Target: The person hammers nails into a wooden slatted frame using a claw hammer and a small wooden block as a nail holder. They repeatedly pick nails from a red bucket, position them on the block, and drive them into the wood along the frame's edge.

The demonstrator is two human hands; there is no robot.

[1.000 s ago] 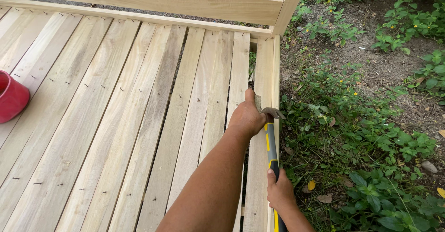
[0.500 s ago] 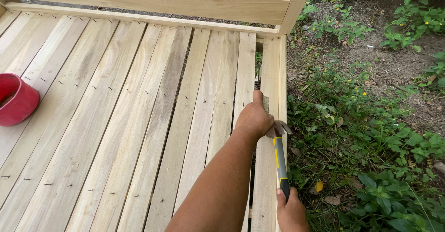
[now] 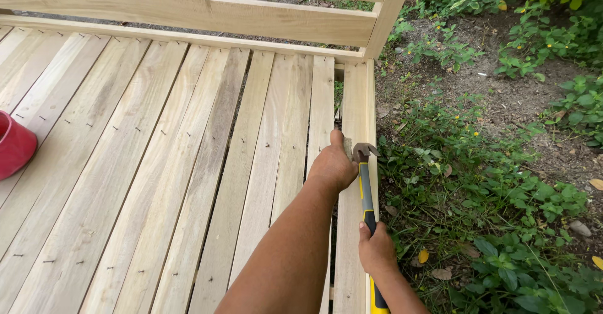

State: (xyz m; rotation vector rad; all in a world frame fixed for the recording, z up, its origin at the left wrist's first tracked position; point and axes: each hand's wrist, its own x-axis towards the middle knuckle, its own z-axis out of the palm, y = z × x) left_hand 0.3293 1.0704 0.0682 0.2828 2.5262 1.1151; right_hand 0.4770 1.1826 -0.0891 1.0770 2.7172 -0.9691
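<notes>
My left hand (image 3: pixel 333 165) rests on the narrow outer slats (image 3: pixel 350 100) of a pale wooden slatted platform, fingers curled around a small grey piece (image 3: pixel 347 147) at the gap; what that piece is I cannot tell. My right hand (image 3: pixel 375 251) grips the yellow and black handle of a claw hammer (image 3: pixel 365 194). The hammer's metal head (image 3: pixel 363 151) sits right beside my left hand's fingers, over the last slat.
A wooden rail (image 3: pixel 188 12) and a corner post (image 3: pixel 389 6) close the far edge. A red container (image 3: pixel 16 146) stands on the slats at far left. Right of the platform edge lie bare soil and green weeds (image 3: pixel 490 182).
Both hands keep nearly the same pose, with the hammer head staying next to the left hand. The view has shifted a little, so the red container sits lower at the left edge.
</notes>
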